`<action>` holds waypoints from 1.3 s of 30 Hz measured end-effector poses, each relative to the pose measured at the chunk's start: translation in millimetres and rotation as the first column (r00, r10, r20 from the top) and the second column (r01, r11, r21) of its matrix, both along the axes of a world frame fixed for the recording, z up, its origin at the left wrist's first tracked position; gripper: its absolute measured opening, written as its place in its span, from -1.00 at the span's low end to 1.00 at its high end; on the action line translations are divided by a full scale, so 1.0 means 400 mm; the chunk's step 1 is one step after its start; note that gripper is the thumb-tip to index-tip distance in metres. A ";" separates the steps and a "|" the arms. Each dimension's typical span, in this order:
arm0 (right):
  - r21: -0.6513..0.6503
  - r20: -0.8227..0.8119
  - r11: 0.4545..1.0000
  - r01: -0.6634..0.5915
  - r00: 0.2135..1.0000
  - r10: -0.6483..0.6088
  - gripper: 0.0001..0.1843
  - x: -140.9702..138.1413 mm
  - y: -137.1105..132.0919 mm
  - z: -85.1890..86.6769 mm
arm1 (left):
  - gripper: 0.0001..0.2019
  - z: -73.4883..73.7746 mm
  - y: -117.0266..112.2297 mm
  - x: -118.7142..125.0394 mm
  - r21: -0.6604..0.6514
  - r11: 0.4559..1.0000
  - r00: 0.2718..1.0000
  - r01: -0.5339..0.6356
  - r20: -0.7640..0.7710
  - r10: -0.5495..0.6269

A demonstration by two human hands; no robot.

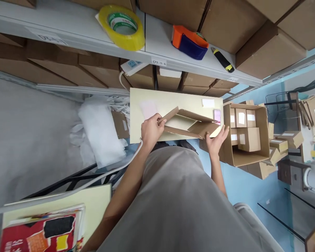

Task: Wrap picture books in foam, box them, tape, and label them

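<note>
- head view, thing in hand: a cardboard carton [189, 123], partly opened from flat, is held just above the near edge of the pale tabletop [147, 98], towards its near right corner.
- head view, left hand [150, 130]: fingers closed in a pinch on the carton's left flap, thumb on top. the wrist is straight, and the forearm comes up from the body at a slant.
- head view, right hand [216, 139]: fingers spread and extended, laid flat against the carton's right end. nothing is clasped. the hand sits at the tabletop's near right corner.
- judgement on method: the pinch should stay close to the crease so the flap does not tear. the flat hand should brace the far end squarely so the panels open along their folds, with both wrists level.
- head view, surroundings: an open box [227, 147] of small cartons stands just beside the tabletop's right edge.
- on the shelf [157, 38] beyond the far edge lie a yellow tape roll [122, 26], an orange tape dispenser [190, 42] and a utility knife [222, 59].
- white packing material [101, 134] lies off the left edge.
</note>
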State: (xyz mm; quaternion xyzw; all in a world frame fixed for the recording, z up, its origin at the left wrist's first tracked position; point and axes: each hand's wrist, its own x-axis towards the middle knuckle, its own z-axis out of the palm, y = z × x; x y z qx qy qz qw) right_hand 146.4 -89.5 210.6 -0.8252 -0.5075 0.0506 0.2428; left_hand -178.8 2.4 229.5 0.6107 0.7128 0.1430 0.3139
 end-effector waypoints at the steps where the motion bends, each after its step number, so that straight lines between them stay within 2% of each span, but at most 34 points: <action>1: -0.034 -0.070 0.998 0.059 0.996 -0.061 0.01 0.011 0.002 -0.003 | -0.89 0.002 0.004 0.005 0.005 1.000 1.000 -0.027 -0.001 0.027; 3: -0.140 -0.228 0.987 0.077 0.968 -0.108 -0.17 0.029 0.019 -0.004 | -0.89 0.006 0.011 0.017 0.020 0.997 0.997 -0.075 0.005 0.075; 5: -0.206 -0.310 0.978 0.000 0.948 -0.065 -0.40 0.044 0.050 0.011 | -0.89 0.011 0.016 0.035 0.031 0.994 0.994 -0.109 0.013 0.108; 10: -0.169 -0.142 0.974 -0.150 0.982 0.127 -0.59 0.095 0.157 0.098 | -0.89 0.017 0.018 0.096 0.017 0.984 0.984 -0.175 0.017 0.175; 12: -0.205 -0.114 0.948 -0.246 0.967 0.226 -0.60 0.123 0.198 0.119 | -0.90 0.009 0.018 0.128 0.003 0.978 0.978 -0.206 0.011 0.206; 14: -0.259 -0.115 0.901 -0.347 0.938 0.329 -0.60 0.146 0.231 0.117 | -0.91 -0.005 0.017 0.162 -0.014 0.975 0.975 -0.222 0.016 0.222; 18: -0.345 -0.098 0.827 -0.444 0.893 0.439 -0.53 0.150 0.258 0.073 | -0.94 -0.037 0.009 0.224 0.025 0.965 0.964 -0.260 0.052 0.259; 20: -0.332 -0.100 0.814 -0.477 0.876 0.472 -0.45 0.136 0.253 0.052 | -0.81 -0.050 0.001 0.245 0.096 0.965 0.968 -0.245 0.076 0.238; 23: -0.264 -0.148 0.773 -0.576 0.817 0.558 -0.38 0.115 0.243 0.032 | -0.60 -0.063 -0.010 0.269 0.193 0.973 0.989 -0.129 0.094 0.113; 25: -0.256 -0.183 0.705 -0.661 0.749 0.636 -0.30 0.110 0.242 0.022 | -0.58 -0.070 -0.012 0.280 0.222 0.975 0.995 -0.030 0.097 0.009; 28: -0.313 -0.244 0.578 -0.753 0.652 0.718 -0.09 0.121 0.252 0.009 | -0.62 -0.076 -0.007 0.292 0.228 0.969 0.989 0.092 0.096 -0.116; 30: -0.321 -0.292 0.539 -0.779 0.622 0.726 -0.01 0.135 0.262 0.004 | -0.59 -0.077 0.000 0.295 0.220 0.968 0.984 0.123 0.102 -0.148; 32: -0.299 -0.349 0.559 -0.773 0.634 0.690 -0.04 0.147 0.274 0.002 | -0.55 -0.077 0.011 0.296 0.205 0.973 0.983 0.108 0.125 -0.136; 34: -0.290 -0.417 0.611 -0.737 0.671 0.612 -0.15 0.152 0.288 0.000 | -0.48 -0.077 0.029 0.295 0.184 0.982 0.984 0.048 0.160 -0.078; 36: -0.295 -0.445 0.670 -0.681 0.719 0.534 -0.30 0.147 0.304 -0.008 | -0.29 -0.077 0.052 0.292 0.161 0.986 0.983 -0.044 0.181 0.014; 38: -0.276 -0.379 0.750 -0.601 0.785 0.490 -0.34 0.135 0.322 -0.022 | -0.07 -0.079 0.080 0.286 0.165 0.981 0.983 -0.103 0.170 0.074; 39: -0.252 -0.316 0.800 -0.545 0.827 0.465 -0.32 0.128 0.330 -0.032 | -0.02 -0.080 0.094 0.281 0.181 0.978 0.985 -0.104 0.155 0.076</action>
